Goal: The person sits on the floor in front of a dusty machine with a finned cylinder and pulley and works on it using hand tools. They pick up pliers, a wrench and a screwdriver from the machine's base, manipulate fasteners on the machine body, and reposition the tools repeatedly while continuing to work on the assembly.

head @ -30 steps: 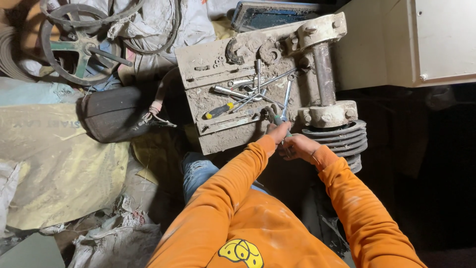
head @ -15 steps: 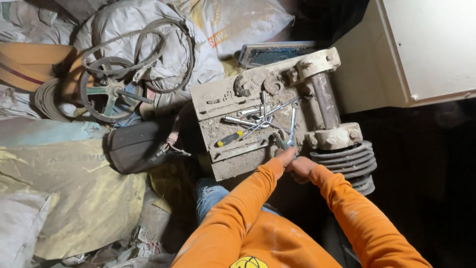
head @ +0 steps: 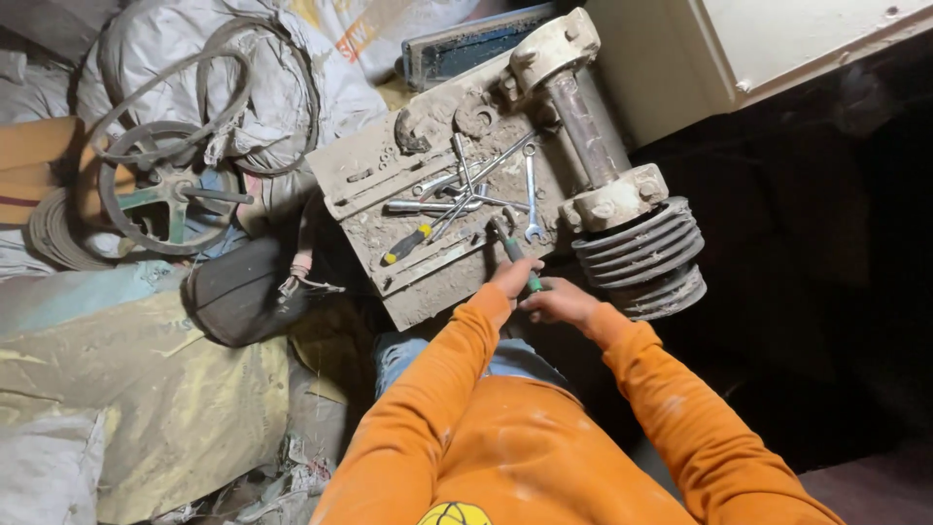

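Green-handled pliers (head: 515,255) at near edge of dusty machine block (head: 428,243), beside grooved pulley (head: 641,255). Left hand (head: 513,280) and right hand (head: 556,299) both closed round handles. Gripping step; next needs firm squeeze, steady aim.

- Your pliers (head: 512,251) have green grips and dark metal jaws.
- They lie tilted across the near edge of the dusty machine plate (head: 428,282), jaws pointing away from you.
- Both your hands meet at the grips.

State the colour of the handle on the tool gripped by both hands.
Green, seen in the head view on the tool handle.
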